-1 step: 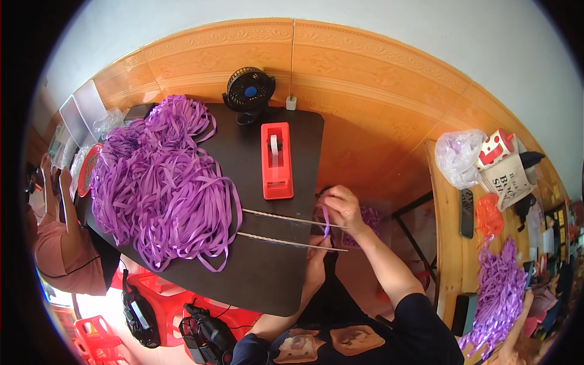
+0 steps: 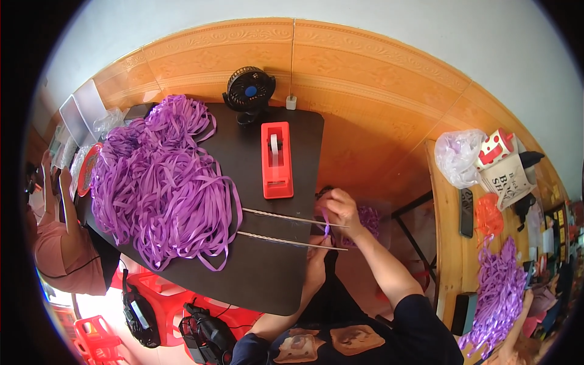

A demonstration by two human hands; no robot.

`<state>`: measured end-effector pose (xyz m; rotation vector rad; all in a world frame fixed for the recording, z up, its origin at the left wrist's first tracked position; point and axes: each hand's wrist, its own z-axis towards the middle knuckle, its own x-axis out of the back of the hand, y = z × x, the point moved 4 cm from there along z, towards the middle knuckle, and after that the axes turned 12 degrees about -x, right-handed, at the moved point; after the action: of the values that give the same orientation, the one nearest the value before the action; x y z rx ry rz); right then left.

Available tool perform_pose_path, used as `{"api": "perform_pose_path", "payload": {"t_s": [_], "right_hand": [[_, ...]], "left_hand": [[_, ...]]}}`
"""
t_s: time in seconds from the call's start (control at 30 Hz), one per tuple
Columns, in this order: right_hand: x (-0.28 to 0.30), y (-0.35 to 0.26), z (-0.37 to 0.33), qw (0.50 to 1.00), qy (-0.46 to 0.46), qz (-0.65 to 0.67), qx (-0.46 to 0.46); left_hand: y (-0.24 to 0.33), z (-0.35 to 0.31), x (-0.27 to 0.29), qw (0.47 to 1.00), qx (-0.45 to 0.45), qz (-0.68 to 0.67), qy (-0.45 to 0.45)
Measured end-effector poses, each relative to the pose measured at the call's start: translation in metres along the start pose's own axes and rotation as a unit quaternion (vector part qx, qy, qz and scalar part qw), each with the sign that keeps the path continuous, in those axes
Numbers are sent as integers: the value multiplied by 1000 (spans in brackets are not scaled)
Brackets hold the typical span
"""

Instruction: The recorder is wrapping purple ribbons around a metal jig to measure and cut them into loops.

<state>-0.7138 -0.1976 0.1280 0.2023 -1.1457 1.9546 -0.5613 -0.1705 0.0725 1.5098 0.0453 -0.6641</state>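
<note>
Past the right edge of the dark table, my right hand pinches a short length of purple ribbon. My left hand is closed at the ribbon's lower end, its fingers partly hidden. The ribbon runs between the two hands and looks knotted or bunched near the left one. Two thin twisted rods stick out over the table edge, one by each hand; the ribbon appears to cross between them. Their other ends meet a large heap of purple ribbon on the table.
A red tape dispenser and a black fan stand on the table. Below its right edge is a clear tub holding purple ribbon. At right, a wooden table bears bags and more ribbon. Another person sits at left.
My right hand has shifted very slightly downward, still pinching the ribbon. The left hand and the rods look unmoved.
</note>
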Motion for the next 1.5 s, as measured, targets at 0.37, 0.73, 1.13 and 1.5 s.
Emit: {"api": "perform_pose_path", "payload": {"t_s": [0.37, 0.73, 1.13, 1.5], "right_hand": [[-13, -68, -141, 985, -49, 58, -155], [-47, -131, -226, 827, -42, 374, -418], [-60, -157, -270, 717, -127, 489, -480], [-52, -162, -264, 750, -246, 352, -503]], "left_hand": [[46, -91, 30, 987, 19, 123, -105], [100, -142, 77, 982, 151, -13, -116], [96, -152, 86, 977, 176, -6, -123], [79, -103, 81, 973, 148, 85, -158]]}}
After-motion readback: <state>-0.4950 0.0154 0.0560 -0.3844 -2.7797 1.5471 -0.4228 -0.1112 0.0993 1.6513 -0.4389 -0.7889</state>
